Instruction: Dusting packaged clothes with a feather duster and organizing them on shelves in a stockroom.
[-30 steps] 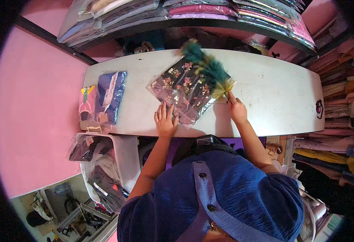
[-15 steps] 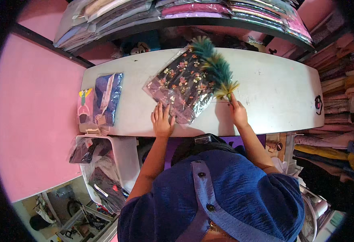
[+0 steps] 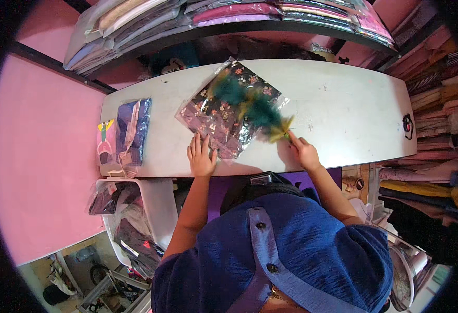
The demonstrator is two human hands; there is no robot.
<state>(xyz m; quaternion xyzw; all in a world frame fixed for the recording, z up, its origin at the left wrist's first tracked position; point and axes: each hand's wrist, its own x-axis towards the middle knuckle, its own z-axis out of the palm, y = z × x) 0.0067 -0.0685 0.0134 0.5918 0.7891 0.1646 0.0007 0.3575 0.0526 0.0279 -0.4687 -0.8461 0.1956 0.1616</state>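
In the head view, the flowered packet [image 3: 226, 119] lies flat on the pale desk [image 3: 351, 117], a little left of the middle of the frame and turned at an angle. It seems to be dark cloth folded inside a clear plastic bag. The left hand [image 3: 202, 158], below it, has its fingers a little spread and nearly straight; the fingertips rest at the lower left edge of the bag, and the hand grips nothing. The right hand [image 3: 303, 153], right of the centre, is curled around the lower end of a green and yellow duster [image 3: 263, 110], with the index finger stretched along it. The fluffy part lies across the upper right of the packet and is blurred.

I judge the packet light and soft, with a slippery skin which could slide on the desk. A flat palm near an edge should steady it; for lifting, two opposite edges look better than one loose corner. The duster also seems light, with a soft, bendable head, so the proper hold is at its handle, below the yellow tuft.
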